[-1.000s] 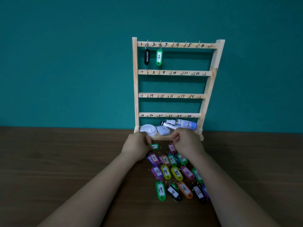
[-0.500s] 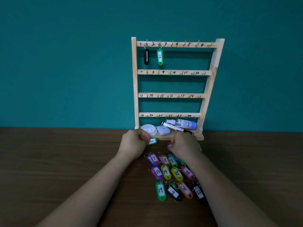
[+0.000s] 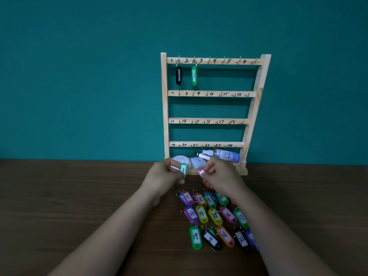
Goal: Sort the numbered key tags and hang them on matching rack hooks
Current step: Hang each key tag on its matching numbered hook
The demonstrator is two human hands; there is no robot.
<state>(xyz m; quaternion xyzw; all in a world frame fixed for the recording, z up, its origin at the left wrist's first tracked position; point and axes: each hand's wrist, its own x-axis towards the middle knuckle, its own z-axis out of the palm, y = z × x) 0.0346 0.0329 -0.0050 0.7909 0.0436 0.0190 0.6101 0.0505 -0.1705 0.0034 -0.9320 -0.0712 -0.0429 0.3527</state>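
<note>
Left hand (image 3: 162, 176): fingers curled, pinching green tag 3 (image 3: 183, 169) by its ring end. The tag is upright, its white label with a handwritten 3 faces the camera, and it is off the bench. Right hand (image 3: 222, 174): fingers curled, pinching pink tag (image 3: 201, 172) at its tip; its number can't be read. The 2 held tags are near each other but apart, just in front of the rack base.

Loose tags (image 3: 215, 215) lie at 6 o'clock from the hands on the bench (image 3: 79, 206) in 3 rows, in mixed colours; readable are 7-10, 13-17 and 19-22. Some are overlapped by the right forearm.

Rack (image 3: 164, 108) stands at 12 o'clock: pale wood, 4 rails, hooks numbered 1-24. Black tag (image 3: 178, 75) hangs on hook 1 and green tag 2 (image 3: 194, 75) on hook 2.

On the rack base are a white round case (image 3: 180, 158), a marker (image 3: 203, 155) and a spray bottle (image 3: 227, 155).
</note>
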